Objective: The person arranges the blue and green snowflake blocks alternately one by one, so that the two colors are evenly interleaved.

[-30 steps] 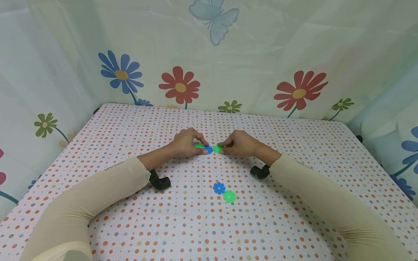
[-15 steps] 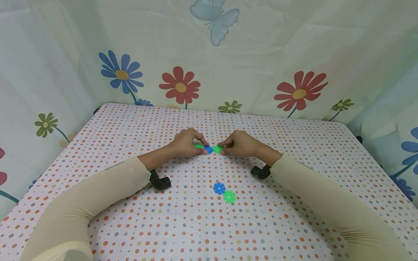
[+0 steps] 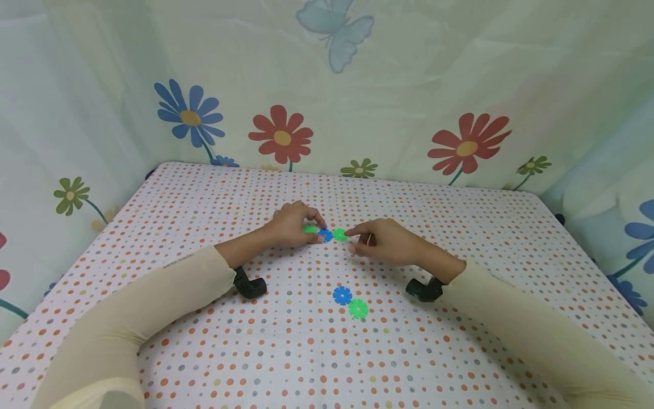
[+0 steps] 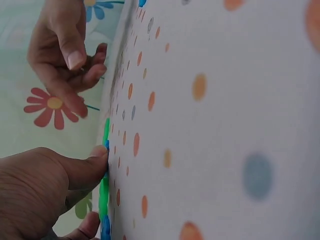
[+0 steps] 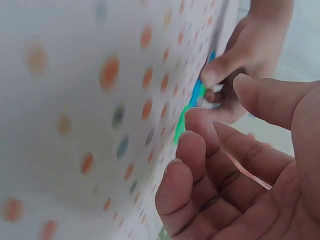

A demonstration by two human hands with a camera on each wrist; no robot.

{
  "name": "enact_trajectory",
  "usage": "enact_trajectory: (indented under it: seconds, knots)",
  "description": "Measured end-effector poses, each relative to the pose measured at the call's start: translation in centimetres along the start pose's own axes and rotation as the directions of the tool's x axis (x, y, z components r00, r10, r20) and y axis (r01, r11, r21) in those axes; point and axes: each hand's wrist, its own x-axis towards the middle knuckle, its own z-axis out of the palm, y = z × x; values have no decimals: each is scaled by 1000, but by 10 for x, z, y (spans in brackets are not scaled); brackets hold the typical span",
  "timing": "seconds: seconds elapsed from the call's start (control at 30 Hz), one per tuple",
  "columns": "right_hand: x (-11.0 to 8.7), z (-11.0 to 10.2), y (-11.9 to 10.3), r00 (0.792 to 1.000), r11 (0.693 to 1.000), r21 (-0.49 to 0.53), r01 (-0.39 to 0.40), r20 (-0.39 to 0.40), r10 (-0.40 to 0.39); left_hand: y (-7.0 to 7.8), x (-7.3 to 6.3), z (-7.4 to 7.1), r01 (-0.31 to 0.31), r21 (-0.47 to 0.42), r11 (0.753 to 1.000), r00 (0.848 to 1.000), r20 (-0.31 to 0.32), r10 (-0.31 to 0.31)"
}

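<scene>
A row of flat, notched plastic snowflake discs lies on the dotted table, blue and green alternating. My left hand (image 3: 292,225) pinches a blue disc (image 3: 326,234) in the row between thumb and forefinger. Left of it, a green disc (image 3: 310,229) is partly hidden under that hand; another blue disc (image 4: 105,227) at the row's far end shows in the left wrist view. The right-end green disc (image 3: 339,234) adjoins the pinched blue one. My right hand (image 3: 392,241) is just beside that end, fingers loosely bent and parted, holding nothing; its forefinger tip is close to the green disc.
Nearer the front, a blue disc (image 3: 342,295) and a green disc (image 3: 358,309) lie edge to edge. A black wrist camera (image 3: 250,286) hangs under the left wrist, another black wrist camera (image 3: 425,289) under the right. A flowered curtain (image 3: 393,85) stands behind the table.
My right hand has let go of the right-end green disc and drawn back slightly to the right and toward the front. The left hand and the discs stay where they were.
</scene>
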Motion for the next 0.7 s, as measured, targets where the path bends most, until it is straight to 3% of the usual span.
enact_trajectory:
  seconds: [0.33, 0.7]
  knots:
    - [-55, 17, -14, 999, 995, 84, 50, 5, -51, 9, 3, 1, 12, 29, 1000, 1000, -25, -12]
    - [-65, 28, -17, 996, 988, 147, 44, 75, -55, 30, 13, 12, 33, 34, 999, 999, -32, -32]
